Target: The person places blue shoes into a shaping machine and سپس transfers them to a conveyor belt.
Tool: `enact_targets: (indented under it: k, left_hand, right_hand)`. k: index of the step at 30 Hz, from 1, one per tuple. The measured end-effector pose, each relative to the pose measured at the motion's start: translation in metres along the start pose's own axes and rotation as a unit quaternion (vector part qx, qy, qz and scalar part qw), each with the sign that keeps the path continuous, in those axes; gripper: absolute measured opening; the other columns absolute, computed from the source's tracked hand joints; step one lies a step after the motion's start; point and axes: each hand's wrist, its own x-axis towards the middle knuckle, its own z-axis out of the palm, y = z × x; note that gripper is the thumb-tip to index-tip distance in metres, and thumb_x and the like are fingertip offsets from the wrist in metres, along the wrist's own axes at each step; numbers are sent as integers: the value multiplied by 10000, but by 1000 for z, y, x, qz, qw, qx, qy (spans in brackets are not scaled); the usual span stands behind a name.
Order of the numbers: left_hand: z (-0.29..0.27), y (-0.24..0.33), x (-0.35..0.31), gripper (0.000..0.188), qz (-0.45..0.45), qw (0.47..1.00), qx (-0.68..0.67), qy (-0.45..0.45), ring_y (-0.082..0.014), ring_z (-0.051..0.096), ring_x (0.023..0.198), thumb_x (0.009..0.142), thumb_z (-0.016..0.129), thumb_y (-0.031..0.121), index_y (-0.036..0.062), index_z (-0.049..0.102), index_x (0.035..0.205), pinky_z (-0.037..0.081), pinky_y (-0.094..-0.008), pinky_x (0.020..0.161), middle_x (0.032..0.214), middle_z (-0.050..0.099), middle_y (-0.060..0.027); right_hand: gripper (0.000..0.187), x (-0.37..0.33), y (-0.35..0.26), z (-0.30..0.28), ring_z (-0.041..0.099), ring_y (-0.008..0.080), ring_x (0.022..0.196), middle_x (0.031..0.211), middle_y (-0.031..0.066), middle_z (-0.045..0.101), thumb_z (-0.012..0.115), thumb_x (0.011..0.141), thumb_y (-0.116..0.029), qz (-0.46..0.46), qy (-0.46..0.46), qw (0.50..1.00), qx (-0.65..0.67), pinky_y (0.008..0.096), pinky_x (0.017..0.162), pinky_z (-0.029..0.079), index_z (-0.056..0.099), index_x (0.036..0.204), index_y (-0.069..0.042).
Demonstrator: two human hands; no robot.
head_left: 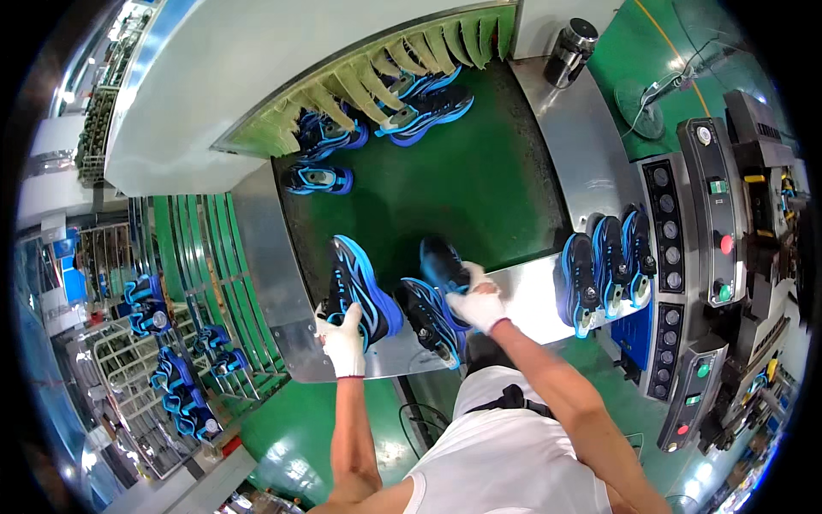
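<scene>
My left hand, in a white glove, grips the heel end of a black and blue sneaker with a thick blue sole. This sneaker lies tilted across the near edge of the green conveyor belt, toe pointing away from me. In its own white glove, my right hand is closed on the back of another dark sneaker, which is blurred by motion. Between my hands, a third sneaker rests on the metal front ledge. The right hand partly overlaps the shoes there.
Sneakers emerge under a fringed curtain; a single sneaker lies nearer. Three sneakers stand on the right ledge beside a gauge panel. A metal flask stands far right. Left are racks with more shoes.
</scene>
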Motion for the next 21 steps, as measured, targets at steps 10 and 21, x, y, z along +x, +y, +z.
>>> enact_targets:
  k: [10, 21]
  left_hand:
    - [73, 145, -89, 690, 132, 918, -54, -369, -259, 643, 1047, 769, 843, 199, -23, 512, 1332, 505, -392, 957, 1179, 664, -172]
    - [53, 201, -409, 663, 501, 446, -6, -742, -233, 648, 988, 756, 835, 101, -7, 502, 1319, 525, -387, 924, 1139, 653, -144]
  right_hand:
    - [672, -159, 52, -177, 673, 158, 965, 1152, 61, 706, 829, 757, -46, 46, 242, 836, 491, 325, 874, 557, 573, 1379, -44]
    - [658, -449, 121, -127, 630, 131, 1011, 1196, 40, 674, 836, 773, -3, 65, 714, 391, 578, 293, 886, 536, 565, 1372, -51]
